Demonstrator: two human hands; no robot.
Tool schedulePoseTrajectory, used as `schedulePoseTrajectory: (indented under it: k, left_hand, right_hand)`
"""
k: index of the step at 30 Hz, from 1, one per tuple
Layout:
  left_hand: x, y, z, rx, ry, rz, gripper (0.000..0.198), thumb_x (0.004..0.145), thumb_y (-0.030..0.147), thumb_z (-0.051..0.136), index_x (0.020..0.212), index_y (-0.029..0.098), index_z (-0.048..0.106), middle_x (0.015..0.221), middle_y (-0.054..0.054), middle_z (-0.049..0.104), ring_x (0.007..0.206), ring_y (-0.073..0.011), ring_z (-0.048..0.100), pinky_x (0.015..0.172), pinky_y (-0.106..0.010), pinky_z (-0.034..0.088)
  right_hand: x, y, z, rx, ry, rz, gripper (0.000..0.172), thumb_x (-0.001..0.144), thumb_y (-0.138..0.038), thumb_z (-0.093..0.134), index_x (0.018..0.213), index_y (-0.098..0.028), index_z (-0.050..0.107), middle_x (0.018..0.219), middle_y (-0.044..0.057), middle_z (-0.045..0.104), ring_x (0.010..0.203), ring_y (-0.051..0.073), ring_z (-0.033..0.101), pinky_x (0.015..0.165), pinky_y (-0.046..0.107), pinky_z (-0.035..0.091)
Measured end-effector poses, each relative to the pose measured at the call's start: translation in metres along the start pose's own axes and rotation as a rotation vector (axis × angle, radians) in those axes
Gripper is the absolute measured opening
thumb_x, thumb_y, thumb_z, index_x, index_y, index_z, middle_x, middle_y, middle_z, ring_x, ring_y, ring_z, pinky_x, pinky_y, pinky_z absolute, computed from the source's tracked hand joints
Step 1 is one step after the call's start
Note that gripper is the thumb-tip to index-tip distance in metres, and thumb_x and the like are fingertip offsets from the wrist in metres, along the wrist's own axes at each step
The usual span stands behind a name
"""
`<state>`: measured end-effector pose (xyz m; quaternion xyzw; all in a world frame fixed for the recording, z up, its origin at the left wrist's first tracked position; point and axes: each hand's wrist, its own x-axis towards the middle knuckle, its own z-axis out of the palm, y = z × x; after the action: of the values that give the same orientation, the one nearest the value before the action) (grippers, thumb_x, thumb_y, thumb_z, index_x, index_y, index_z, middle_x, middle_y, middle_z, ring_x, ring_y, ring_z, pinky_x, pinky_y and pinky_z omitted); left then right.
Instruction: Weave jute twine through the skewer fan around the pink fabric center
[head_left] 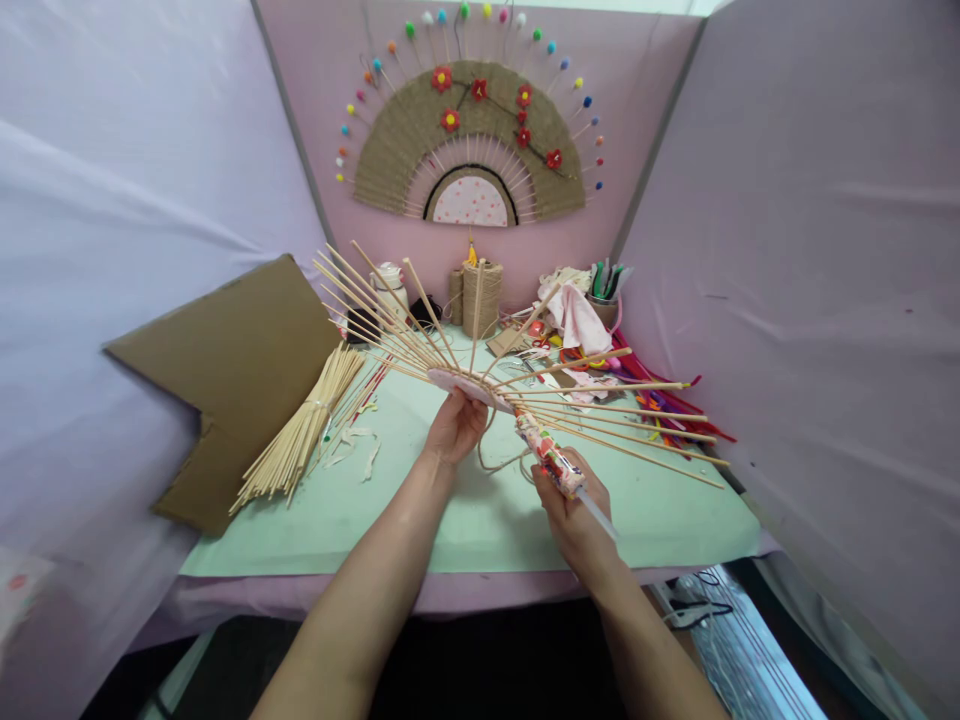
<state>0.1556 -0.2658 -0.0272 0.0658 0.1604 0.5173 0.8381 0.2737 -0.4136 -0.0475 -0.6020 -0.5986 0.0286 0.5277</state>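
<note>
Through the head camera, my only feed, I see the left hand (pixel 455 428) pinching the pale pink base (pixel 451 380) from below, and the fan of sticks (pixel 600 388) spreads out from that base to both sides. The right hand (pixel 568 512) is wrapped around a patterned glue gun (pixel 550 452), whose glue stick (pixel 600 517) pokes out at the back; I can't tell whether the trigger is squeezed.

My first worry is heat: the nozzle points at the right end of the base, near the left fingers, so a slip or a drip could burn them if the gun is hot. The left hand alone seems to bear the whole piece, held above the table (pixel 487 548), so any push from the gun could tip or twist it and knock sticks out of line. I'd also watch the loose twine (pixel 495 470) hanging below the base: it could snag on the gun or stick in stray glue.

As for position, the base lies directly in the left fingers' grip, its sticks fanning away beyond them. The right fingers sit below and right of it, apart from the base, with the lower right-hand sticks passing just above the gun.
</note>
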Motion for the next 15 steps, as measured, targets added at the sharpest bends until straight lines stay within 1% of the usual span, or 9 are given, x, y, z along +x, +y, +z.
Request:
schedulePoseTrajectory:
  k: [5, 8, 15]
  left_hand:
    - [-0.0005, 0.0003, 0.0006, 0.0, 0.016, 0.003, 0.029, 0.099, 0.015, 0.037, 0.096, 0.017, 0.066, 0.082, 0.0, 0.071, 0.07, -0.0051, 0.066, 0.06, -0.011, 0.05]
    - [-0.0011, 0.0004, 0.0014, 0.003, 0.013, -0.008, 0.028, 0.099, 0.016, 0.038, 0.095, 0.015, 0.066, 0.083, 0.0, 0.071, 0.072, -0.005, 0.066, 0.06, -0.011, 0.05]
    - [-0.0007, 0.0001, 0.0018, -0.001, -0.002, -0.006, 0.034, 0.1, 0.015, 0.034, 0.088, 0.015, 0.065, 0.079, 0.0, 0.07, 0.07, -0.0039, 0.066, 0.059, -0.01, 0.049]
  right_hand:
    - [-0.0002, -0.0001, -0.001, 0.009, 0.001, 0.017, 0.019, 0.093, -0.035, 0.051, 0.08, -0.021, 0.054, 0.072, -0.001, 0.052, 0.065, 0.014, 0.051, 0.058, 0.025, 0.039]
    - [-0.0004, 0.0003, -0.0014, 0.027, -0.006, 0.036, 0.019, 0.093, -0.036, 0.051, 0.081, -0.021, 0.055, 0.072, -0.001, 0.052, 0.064, 0.014, 0.051, 0.057, 0.025, 0.038]
    - [-0.0023, 0.0041, -0.0013, 0.02, -0.014, 0.039, 0.019, 0.093, -0.036, 0.051, 0.08, -0.022, 0.053, 0.071, -0.002, 0.051, 0.064, 0.014, 0.05, 0.059, 0.025, 0.038]
